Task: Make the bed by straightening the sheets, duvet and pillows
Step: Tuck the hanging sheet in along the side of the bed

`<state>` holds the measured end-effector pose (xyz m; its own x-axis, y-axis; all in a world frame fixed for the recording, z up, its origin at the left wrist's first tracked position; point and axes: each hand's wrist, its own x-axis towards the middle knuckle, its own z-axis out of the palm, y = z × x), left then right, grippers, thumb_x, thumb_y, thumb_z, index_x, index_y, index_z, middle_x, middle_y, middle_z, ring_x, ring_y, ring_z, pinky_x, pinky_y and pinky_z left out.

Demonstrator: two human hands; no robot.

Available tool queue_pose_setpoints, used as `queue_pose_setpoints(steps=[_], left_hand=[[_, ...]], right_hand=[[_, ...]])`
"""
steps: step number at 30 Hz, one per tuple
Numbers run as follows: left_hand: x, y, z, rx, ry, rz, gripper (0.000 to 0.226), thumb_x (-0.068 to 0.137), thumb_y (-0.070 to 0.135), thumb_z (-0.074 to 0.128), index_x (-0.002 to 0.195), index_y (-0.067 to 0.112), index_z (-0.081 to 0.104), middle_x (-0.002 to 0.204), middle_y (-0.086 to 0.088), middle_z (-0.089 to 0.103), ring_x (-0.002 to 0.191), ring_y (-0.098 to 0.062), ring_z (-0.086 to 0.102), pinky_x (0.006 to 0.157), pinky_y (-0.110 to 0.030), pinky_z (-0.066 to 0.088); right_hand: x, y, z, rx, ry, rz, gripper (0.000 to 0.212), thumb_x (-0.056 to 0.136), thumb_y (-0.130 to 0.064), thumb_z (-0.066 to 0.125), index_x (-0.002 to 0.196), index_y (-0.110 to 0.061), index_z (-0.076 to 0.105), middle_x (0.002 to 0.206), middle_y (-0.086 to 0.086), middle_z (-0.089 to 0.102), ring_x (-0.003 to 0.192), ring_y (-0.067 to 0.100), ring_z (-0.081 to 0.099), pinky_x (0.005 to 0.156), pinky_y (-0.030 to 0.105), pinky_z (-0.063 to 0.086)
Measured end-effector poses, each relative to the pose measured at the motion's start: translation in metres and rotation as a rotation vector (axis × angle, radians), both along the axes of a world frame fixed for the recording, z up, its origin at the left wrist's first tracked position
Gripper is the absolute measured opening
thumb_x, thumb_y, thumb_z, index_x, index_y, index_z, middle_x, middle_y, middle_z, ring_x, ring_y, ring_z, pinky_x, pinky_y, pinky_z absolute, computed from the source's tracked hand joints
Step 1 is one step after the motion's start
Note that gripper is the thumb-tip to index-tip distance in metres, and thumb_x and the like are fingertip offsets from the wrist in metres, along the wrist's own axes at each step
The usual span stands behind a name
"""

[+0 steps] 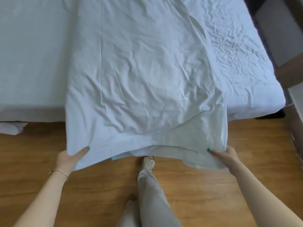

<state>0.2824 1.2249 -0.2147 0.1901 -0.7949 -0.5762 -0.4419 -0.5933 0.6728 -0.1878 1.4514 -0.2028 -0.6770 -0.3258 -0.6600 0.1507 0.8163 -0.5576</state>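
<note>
A white, creased duvet (139, 76) lies lengthwise down the middle of the bed and hangs over the foot edge above the floor. My left hand (68, 158) pinches its near left corner, thumb on top. At the near right corner my right hand (224, 154) grips the duvet the same way. The hem sags between the two hands. Under the duvet a white fitted sheet (237, 51) covers the mattress, wrinkled on the right side and smoother on the left (29, 54). No pillows show.
I stand on a wooden floor (213, 185) at the foot of the bed, my legs and feet (149, 164) just below the hem. A dark piece of furniture (285, 38) stands along the right side. White cloth (11, 128) lies on the floor at left.
</note>
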Motion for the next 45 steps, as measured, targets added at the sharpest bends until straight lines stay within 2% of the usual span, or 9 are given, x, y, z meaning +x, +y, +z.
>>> queue_pose_setpoints(steps=[4, 7, 13, 19, 21, 24, 31, 38, 45], left_hand=[[0.019, 0.024, 0.029, -0.197, -0.003, 0.083, 0.03, 0.086, 0.004, 0.067, 0.116, 0.001, 0.061, 0.113, -0.013, 0.063, 0.085, -0.018, 0.061, 0.077, -0.03, 0.048], [0.036, 0.018, 0.054, -0.276, -0.106, 0.075, 0.01, 0.088, 0.005, 0.062, 0.094, 0.003, 0.054, 0.09, -0.016, 0.06, 0.053, -0.015, 0.061, 0.044, -0.018, 0.048], [0.034, 0.023, 0.067, -0.27, -0.316, 0.033, 0.016, 0.092, 0.008, 0.057, 0.103, 0.0, 0.048, 0.106, -0.024, 0.055, 0.093, -0.043, 0.053, 0.077, -0.045, 0.045], [0.024, 0.041, 0.04, 0.062, -0.415, -0.141, 0.049, 0.09, 0.005, 0.056, 0.135, 0.004, 0.04, 0.131, -0.022, 0.052, 0.112, -0.042, 0.051, 0.09, -0.044, 0.043], [0.02, 0.051, 0.033, 0.141, -0.44, -0.294, 0.058, 0.091, 0.015, 0.059, 0.144, 0.007, 0.036, 0.147, -0.017, 0.039, 0.13, -0.037, 0.04, 0.105, -0.044, 0.036], [0.008, 0.067, 0.035, 0.225, -0.417, -0.411, 0.062, 0.094, 0.021, 0.056, 0.149, 0.011, 0.029, 0.151, -0.013, 0.032, 0.135, -0.032, 0.036, 0.106, -0.039, 0.034], [0.009, 0.114, 0.045, 0.386, -0.283, -0.504, 0.052, 0.094, 0.03, 0.053, 0.142, 0.019, 0.038, 0.139, -0.008, 0.05, 0.12, -0.026, 0.054, 0.098, -0.031, 0.043], [0.076, 0.157, 0.033, 0.609, -0.119, -0.321, 0.035, 0.092, 0.032, 0.05, 0.125, 0.022, 0.051, 0.135, -0.004, 0.053, 0.116, -0.02, 0.052, 0.098, -0.028, 0.041], [0.211, 0.08, 0.036, 0.63, 0.154, -0.266, 0.052, 0.088, 0.055, 0.041, 0.134, 0.03, 0.047, 0.13, 0.007, 0.049, 0.12, -0.016, 0.047, 0.1, -0.031, 0.038]], right_hand=[[0.019, 0.033, 0.03, -0.114, 0.205, -0.224, 0.034, 0.082, -0.009, 0.075, 0.114, -0.008, 0.062, 0.099, 0.01, 0.064, 0.091, 0.027, 0.059, 0.081, 0.039, 0.052], [0.003, 0.044, 0.065, -0.133, 0.342, -0.274, 0.016, 0.087, -0.01, 0.068, 0.1, -0.008, 0.059, 0.079, 0.004, 0.055, 0.081, 0.024, 0.052, 0.061, 0.028, 0.042], [-0.006, 0.044, 0.077, 0.008, 0.335, -0.26, 0.021, 0.086, -0.01, 0.067, 0.106, -0.004, 0.063, 0.087, 0.012, 0.06, 0.08, 0.031, 0.056, 0.075, 0.042, 0.052], [0.019, 0.024, 0.078, 0.114, 0.214, -0.08, 0.046, 0.089, -0.001, 0.063, 0.131, 0.007, 0.045, 0.117, 0.022, 0.055, 0.103, 0.04, 0.055, 0.058, 0.026, 0.042], [0.03, 0.015, 0.068, 0.118, 0.149, 0.033, 0.069, 0.087, -0.009, 0.07, 0.143, 0.0, 0.033, 0.126, 0.019, 0.05, 0.115, 0.036, 0.052, 0.078, 0.028, 0.041], [0.013, 0.018, -0.006, 0.23, 0.025, 0.246, 0.105, 0.063, -0.048, 0.08, 0.149, -0.018, 0.028, 0.11, 0.012, 0.054, 0.093, 0.024, 0.054, 0.09, 0.046, 0.05], [0.142, -0.069, 0.022, 0.414, -0.078, 0.773, 0.066, 0.092, -0.037, 0.063, 0.144, -0.008, 0.037, 0.14, 0.017, 0.049, 0.126, 0.034, 0.049, 0.094, 0.034, 0.041], [0.272, -0.127, 0.021, 0.476, -0.125, 1.308, 0.053, 0.094, -0.029, 0.057, 0.136, 0.002, 0.046, 0.139, 0.021, 0.051, 0.125, 0.034, 0.05, 0.103, 0.042, 0.042], [0.405, -0.206, 0.033, 0.786, -0.204, 1.686, 0.053, 0.099, -0.043, 0.045, 0.138, -0.007, 0.047, 0.141, 0.009, 0.049, 0.127, 0.023, 0.048, 0.095, 0.029, 0.038]])
